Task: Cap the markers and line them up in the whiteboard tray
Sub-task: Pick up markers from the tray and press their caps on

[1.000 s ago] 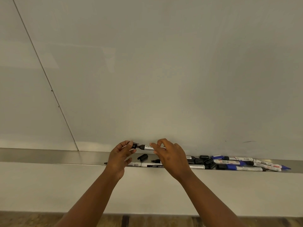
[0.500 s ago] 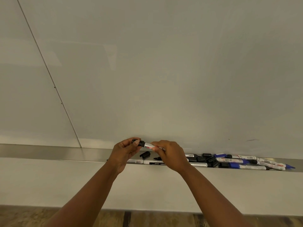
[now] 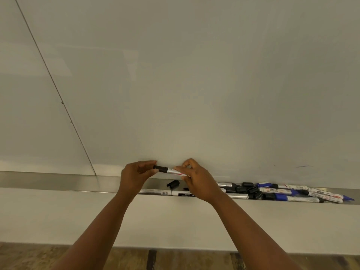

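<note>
Both hands hold one silver marker [image 3: 171, 171] with a black cap [image 3: 160, 168] level above the metal whiteboard tray [image 3: 48, 182]. My left hand [image 3: 136, 176] pinches the capped end and my right hand [image 3: 196, 180] grips the barrel. Below them a loose black cap [image 3: 173, 183] lies in the tray. Two white markers [image 3: 155, 191] lie end to end along the tray's front lip. To the right sits a jumbled pile of black and blue markers and caps [image 3: 282, 192].
The whiteboard [image 3: 194, 84] fills the view above the tray, with a vertical panel seam [image 3: 58, 94] at left. A white wall band runs below the tray, then a wooden floor [image 3: 175, 260] at the bottom edge.
My left hand has closed over the marker's capped end, and both hands have lifted the marker slightly and drawn together. The camera has tilted a little.
</note>
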